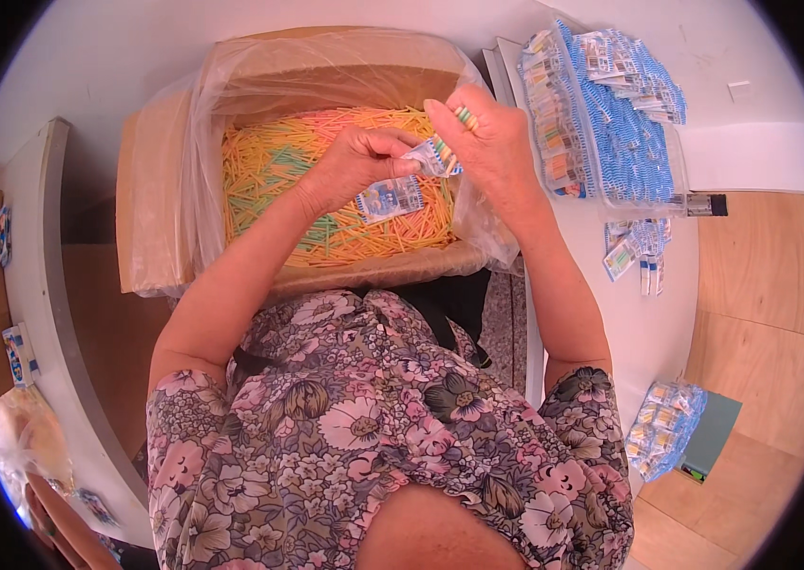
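My left hand [359,166] pinches the edge of a small clear plastic packet [435,157] with blue-and-white printing. My right hand [495,142] is closed around a small bundle of thin pastel sticks [464,119], green, yellow and pink. The bundle's lower ends are at the packet's mouth; fingers hide how far in they reach. Both hands are above a cardboard box [150,204] lined with clear plastic. Loose yellow, orange, pink and green sticks [297,157] fill it. Another printed packet [390,199] lies on the sticks below my left hand.
Right of the box, a clear plastic bin [640,195] heaped with blue-and-white packets stands on a white table [644,328]. A few packets [635,252] lie beside it. Farther right, a bundle of filled packets [665,427] lies by a green flat item [714,437]. A white panel [50,275] borders the left.
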The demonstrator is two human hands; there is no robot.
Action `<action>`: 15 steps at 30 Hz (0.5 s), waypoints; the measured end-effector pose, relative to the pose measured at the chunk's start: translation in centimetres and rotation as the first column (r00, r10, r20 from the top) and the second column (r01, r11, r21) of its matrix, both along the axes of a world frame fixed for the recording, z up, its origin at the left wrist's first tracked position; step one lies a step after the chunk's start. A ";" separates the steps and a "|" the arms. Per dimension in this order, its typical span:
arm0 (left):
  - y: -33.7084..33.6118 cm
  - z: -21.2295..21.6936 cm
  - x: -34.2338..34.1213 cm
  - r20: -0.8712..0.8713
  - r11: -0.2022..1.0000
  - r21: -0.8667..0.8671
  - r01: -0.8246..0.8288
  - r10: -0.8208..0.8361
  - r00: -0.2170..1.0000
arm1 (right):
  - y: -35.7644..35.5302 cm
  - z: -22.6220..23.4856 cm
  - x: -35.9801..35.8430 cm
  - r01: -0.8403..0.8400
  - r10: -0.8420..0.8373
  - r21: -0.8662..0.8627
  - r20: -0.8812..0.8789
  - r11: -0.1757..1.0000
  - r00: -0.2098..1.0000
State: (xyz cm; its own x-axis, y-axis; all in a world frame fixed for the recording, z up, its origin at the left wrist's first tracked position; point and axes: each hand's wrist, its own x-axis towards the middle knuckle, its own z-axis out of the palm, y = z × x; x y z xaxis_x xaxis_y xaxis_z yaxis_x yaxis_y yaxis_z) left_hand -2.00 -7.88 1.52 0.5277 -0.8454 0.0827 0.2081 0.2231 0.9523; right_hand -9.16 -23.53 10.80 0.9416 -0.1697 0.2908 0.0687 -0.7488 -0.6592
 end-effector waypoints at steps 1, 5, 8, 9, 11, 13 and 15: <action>0.0 -0.1 0.1 -0.003 1.000 0.022 0.001 -0.001 1.000 | -0.1 -0.1 0.1 -0.030 0.039 -0.121 0.072 0.992 0.997; 0.0 -0.3 0.0 -0.056 1.000 0.014 0.003 -0.002 0.998 | -0.4 0.9 0.7 0.016 -0.016 0.017 0.014 1.000 1.000; 0.0 -0.3 0.0 -0.046 0.999 0.039 0.012 -0.010 0.999 | -0.7 0.7 0.8 -0.025 0.026 0.050 -0.034 0.998 0.999; 0.0 -0.4 0.1 -0.045 0.999 0.039 0.011 -0.010 0.999 | -0.8 0.4 0.7 -0.035 0.035 -0.032 0.005 0.999 0.999; 0.0 -0.6 0.2 0.011 0.998 0.054 0.030 -0.030 0.999 | -1.0 0.2 0.8 -0.040 0.045 -0.113 0.042 0.993 0.998; 0.1 -0.5 0.3 0.017 0.997 0.060 0.043 -0.044 0.999 | -1.3 0.4 0.8 -0.033 0.034 -0.012 0.027 0.999 0.999; 0.1 -0.4 0.2 0.024 0.996 0.064 0.054 -0.055 0.998 | -1.3 0.4 0.9 -0.043 0.043 -0.018 0.030 0.999 0.999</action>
